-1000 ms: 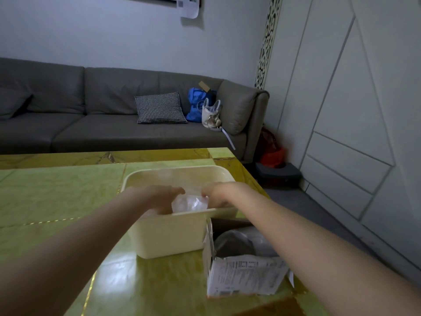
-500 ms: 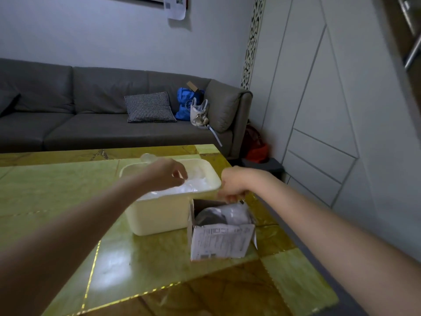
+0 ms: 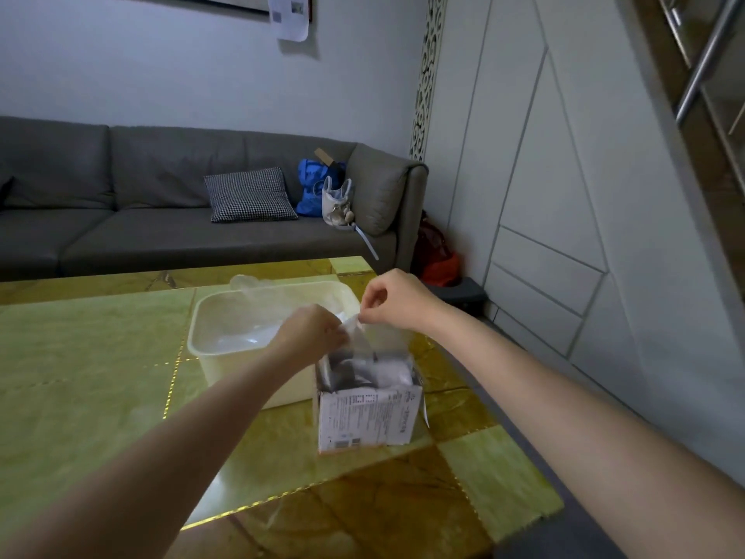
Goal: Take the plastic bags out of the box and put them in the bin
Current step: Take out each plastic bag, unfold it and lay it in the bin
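Both hands have left the bin (image 3: 225,340) and come together over the open box (image 3: 369,413), which is the change that matters. A second ago we had them down inside the bin on a clear bag; half a second ago the left hand (image 3: 312,336) was lifting off the bin's near rim while the right hand (image 3: 397,302) reached the box. Now the fingers (image 3: 365,316) of each hand pinch the top edge of a fresh plastic bag (image 3: 363,344), which rises out of the box just below them. We judge that one bag is delivered and the next is partly out. Clear plastic lies in the bin behind the left fingers, some spilling over the far rim, and more crumpled bags (image 3: 387,375) sit in the box beneath.

Largest around us is the grey sofa (image 3: 121,203), well beyond the fingers, along a pale wall. White panelled doors (image 3: 564,195) stand off to the right. The glossy green and gold table (image 3: 100,389) carries bin and box, which stand touching or nearly so. On the sofa rest a checked cushion (image 3: 250,195) and a blue bag (image 3: 312,187).
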`<state>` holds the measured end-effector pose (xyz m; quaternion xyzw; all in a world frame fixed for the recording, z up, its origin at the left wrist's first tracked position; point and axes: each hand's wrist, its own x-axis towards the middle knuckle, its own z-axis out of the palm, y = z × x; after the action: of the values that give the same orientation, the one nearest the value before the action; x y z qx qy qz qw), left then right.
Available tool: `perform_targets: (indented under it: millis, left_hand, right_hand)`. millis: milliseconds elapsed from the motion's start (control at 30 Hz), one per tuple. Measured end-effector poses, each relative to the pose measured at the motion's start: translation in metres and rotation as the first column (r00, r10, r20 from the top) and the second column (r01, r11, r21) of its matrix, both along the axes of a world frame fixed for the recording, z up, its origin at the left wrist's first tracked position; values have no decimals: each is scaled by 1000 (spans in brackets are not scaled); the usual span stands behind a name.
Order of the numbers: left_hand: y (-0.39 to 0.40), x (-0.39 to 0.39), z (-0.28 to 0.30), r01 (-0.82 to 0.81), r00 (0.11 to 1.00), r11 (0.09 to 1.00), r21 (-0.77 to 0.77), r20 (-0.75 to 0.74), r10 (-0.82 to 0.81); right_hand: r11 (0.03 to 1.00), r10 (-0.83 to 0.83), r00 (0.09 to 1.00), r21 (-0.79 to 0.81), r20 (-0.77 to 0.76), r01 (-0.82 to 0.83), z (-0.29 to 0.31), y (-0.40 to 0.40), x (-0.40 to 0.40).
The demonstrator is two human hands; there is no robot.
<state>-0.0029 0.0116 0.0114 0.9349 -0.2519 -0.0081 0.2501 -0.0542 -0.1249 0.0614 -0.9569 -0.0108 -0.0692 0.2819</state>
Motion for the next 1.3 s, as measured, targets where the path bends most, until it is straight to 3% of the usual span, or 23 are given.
perform_targets:
  millis: [100, 167, 267, 333, 400, 467, 500, 567, 633, 800, 900, 967, 1033, 1133, 1200, 1300]
  left_hand:
    - [6, 2, 16, -45, 998, 960, -276, -63, 28]
    - [10, 1, 28, -132, 966, 855, -502, -259, -3]
    - [18, 0, 41, -290, 813, 678, -676, -547, -197]
    - [24, -2, 44, -310, 780, 601, -736, -558, -282]
    - [29, -4, 46, -266, 798, 585, -766, -515, -312]
    - [36, -7, 48, -206, 806, 600, -773, -482, -343]
    - [39, -7, 49, -175, 800, 611, -772, -474, -369]
    - [45, -8, 51, -118, 785, 633, -765, -463, -413]
    - [48, -7, 51, -65, 791, 668, -741, -447, -418]
    - [53, -2, 46, -45, 855, 754, -656, -415, -311]
    - [61, 5, 45, -66, 838, 759, -648, -449, -310]
    - [72, 11, 45, -128, 843, 755, -644, -471, -259]
    - [85, 22, 46, -214, 872, 719, -661, -462, -165]
    - [108, 41, 47, -377, 909, 575, -726, -410, 79]
    - [116, 55, 51, -429, 900, 520, -739, -304, 312]
    - [108, 65, 57, -321, 887, 671, -668, 37, 461]
  right_hand:
    - [966, -21, 1000, 257, 5, 19, -1, -6, -2]
    - [923, -11, 1000, 385, -1, 11, -4, -7, -2]
    - [944, 108, 989, 322, -97, -71, -8, -6, -1]
    - [917, 208, 958, 380, -198, -121, -12, -7, -1]
    - [853, 112, 983, 521, -148, -19, -12, -9, 2]
    - [704, -103, 987, 692, -124, 160, -9, -12, 5]
    - [616, -118, 976, 757, -184, 218, -8, -14, 6]
    - [530, 17, 950, 808, -313, 257, -11, -16, 5]
    - [525, 154, 932, 827, -327, 203, -15, -13, 5]
    - [519, 193, 946, 845, -259, 125, -3, -4, 9]
    - [704, -62, 991, 699, -117, 126, 3, 2, 13]
    - [719, -260, 966, 669, 9, 188, 9, 0, 18]
    - [667, -386, 919, 713, 81, 217, 15, -7, 25]
    - [646, -392, 916, 735, 87, 207, 17, -6, 36]
    - [640, -353, 931, 750, 96, 165, 10, 3, 49]
    - [664, -287, 955, 735, 77, 140, -2, 27, 66]
